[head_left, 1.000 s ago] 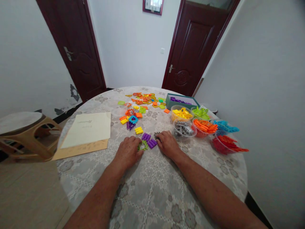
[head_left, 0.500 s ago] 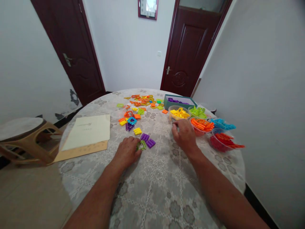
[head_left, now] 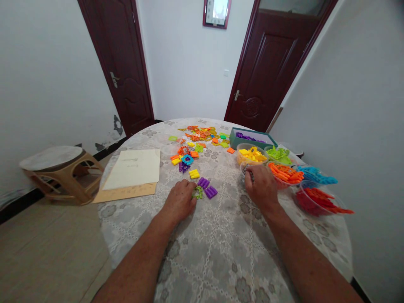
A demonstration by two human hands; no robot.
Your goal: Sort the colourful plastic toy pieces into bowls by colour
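On the table (head_left: 214, 252), left hand (head_left: 179, 203), grip tight on green piece (head_left: 198, 193); right hand (head_left: 262, 186), grip unclear.

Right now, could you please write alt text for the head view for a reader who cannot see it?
A person's left hand touches a green piece beside purple pieces on a round table; the right hand is at a clear bowl. Bowls of sorted coloured pieces stand alongside.

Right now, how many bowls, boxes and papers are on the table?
Bowls: 6 (one is half hidden under the right hand)
Box: 1
Papers: 2
Total: 9
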